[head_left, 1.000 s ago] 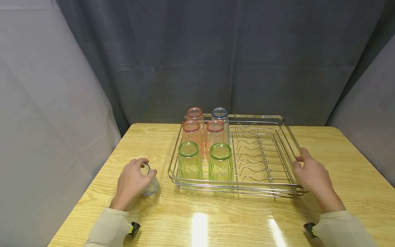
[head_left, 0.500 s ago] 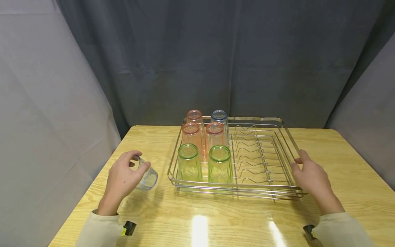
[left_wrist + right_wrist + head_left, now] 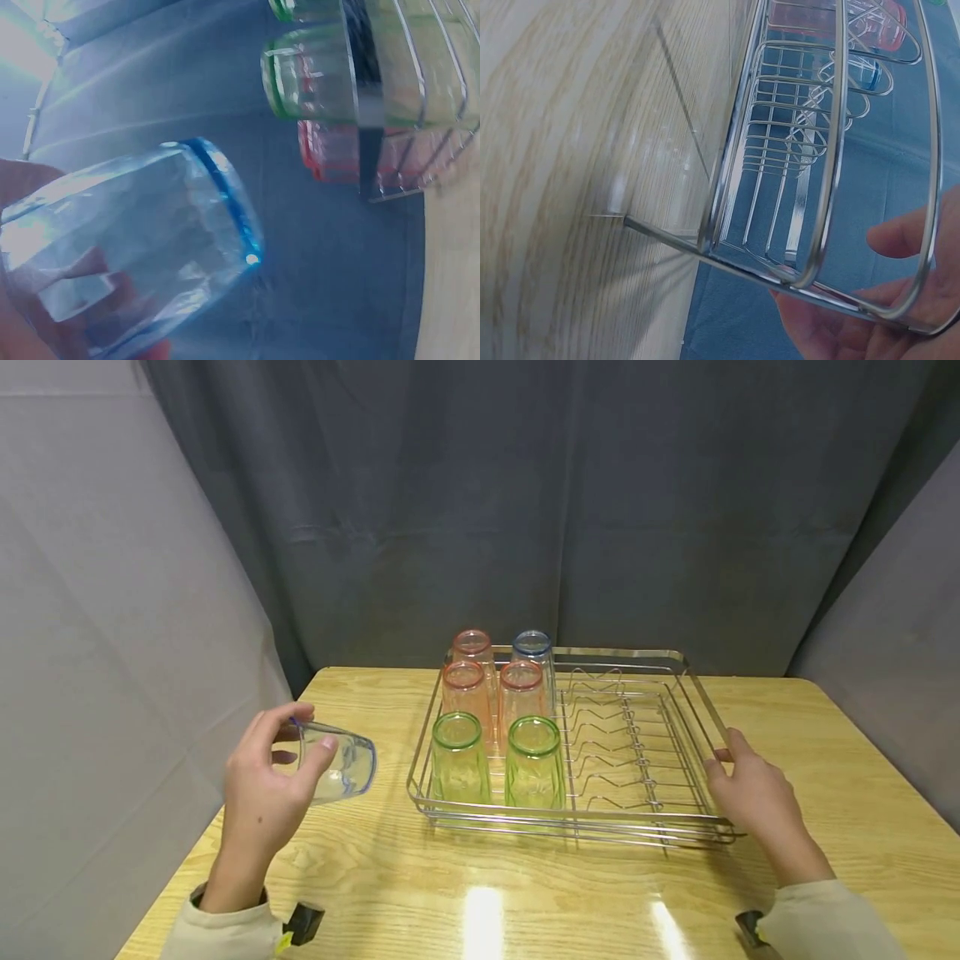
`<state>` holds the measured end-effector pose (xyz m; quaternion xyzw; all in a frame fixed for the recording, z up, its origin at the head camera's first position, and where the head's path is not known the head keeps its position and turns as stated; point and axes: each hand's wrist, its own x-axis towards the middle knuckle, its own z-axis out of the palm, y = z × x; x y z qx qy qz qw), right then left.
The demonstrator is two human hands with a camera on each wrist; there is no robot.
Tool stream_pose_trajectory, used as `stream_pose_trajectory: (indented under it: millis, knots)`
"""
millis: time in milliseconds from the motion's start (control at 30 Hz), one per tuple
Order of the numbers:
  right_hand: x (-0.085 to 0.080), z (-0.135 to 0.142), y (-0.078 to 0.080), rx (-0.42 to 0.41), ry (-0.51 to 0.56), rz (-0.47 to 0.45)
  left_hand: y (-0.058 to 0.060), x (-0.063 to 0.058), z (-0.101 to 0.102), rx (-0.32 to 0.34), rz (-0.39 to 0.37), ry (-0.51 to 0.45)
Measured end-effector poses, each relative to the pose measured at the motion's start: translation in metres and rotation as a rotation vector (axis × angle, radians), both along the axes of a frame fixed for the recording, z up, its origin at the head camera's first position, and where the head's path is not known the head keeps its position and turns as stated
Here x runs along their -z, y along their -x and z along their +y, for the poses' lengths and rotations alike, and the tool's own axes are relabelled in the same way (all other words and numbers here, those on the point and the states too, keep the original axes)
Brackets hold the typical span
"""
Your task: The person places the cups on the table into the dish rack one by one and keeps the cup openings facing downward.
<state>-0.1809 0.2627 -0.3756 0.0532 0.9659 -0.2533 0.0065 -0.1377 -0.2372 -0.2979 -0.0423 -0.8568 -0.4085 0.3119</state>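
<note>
My left hand (image 3: 262, 785) holds a clear blue-rimmed glass (image 3: 347, 764) above the table, left of the wire dish rack (image 3: 615, 652). The glass lies tilted nearly on its side, its blue rim pointing right toward the rack. In the left wrist view the same glass (image 3: 150, 232) fills the lower left, with fingers visible through it. On the rack's right side, my right hand (image 3: 753, 789) grips the metal rim. The right wrist view shows the thumb and fingers around the rack's wires (image 3: 832, 150).
Upside-down glasses fill the rack's left half: two green ones in front (image 3: 534, 764), red ones (image 3: 465, 697) behind, and a blue one (image 3: 534, 656) at the back right. Wire plate slots (image 3: 600, 735) line the right half. A dark curtain (image 3: 420, 527) hangs behind the wooden table (image 3: 405, 893).
My left hand has lifted the blue-rimmed glass off the table, moving up and left, and tipped it from near upright onto its side. The right hand stays on the rack.
</note>
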Motion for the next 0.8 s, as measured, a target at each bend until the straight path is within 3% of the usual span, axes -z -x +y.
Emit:
stream_pose_trajectory:
  millis: [167,300,467,800]
  knots:
    - [0.0,0.001,0.0,0.004,-0.004,0.0,-0.002,-0.003,0.007,0.098,0.23,-0.079]
    - [0.002,0.001,0.0,0.007,-0.005,0.002,-0.003,-0.003,0.011,0.148,0.349,-0.117]
    - [0.003,0.001,0.0,0.008,-0.001,0.0,-0.002,-0.002,0.018,0.226,0.419,-0.169]
    - [0.003,0.0,-0.001,-0.001,0.004,0.009,0.003,0.0,0.042,0.342,0.458,-0.167]
